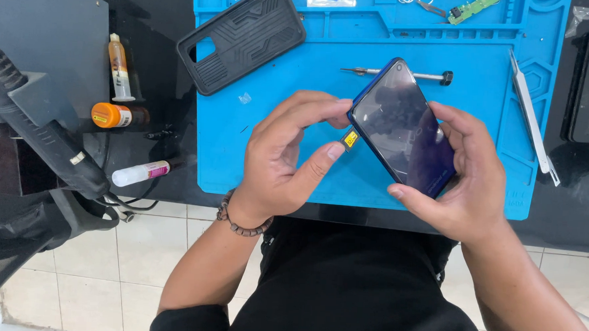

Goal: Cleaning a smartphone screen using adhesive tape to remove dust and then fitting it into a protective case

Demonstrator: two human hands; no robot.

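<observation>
My right hand (469,180) cradles a dark-screened smartphone with a blue rim (405,127), tilted above the blue work mat (299,66). My left hand (285,155) pinches a small card tray with a yellow card (350,139) at the phone's left edge, between thumb and forefinger. The tray sticks partly out of the phone's side. A beaded bracelet (235,224) circles my left wrist.
A black phone case (240,37) lies at the mat's upper left. A thin screwdriver (431,76) lies behind the phone, metal tweezers (531,119) at the right, a small green circuit board (472,8) at the top. Glue tubes and bottles (118,115) and a black tool handle (37,134) sit left.
</observation>
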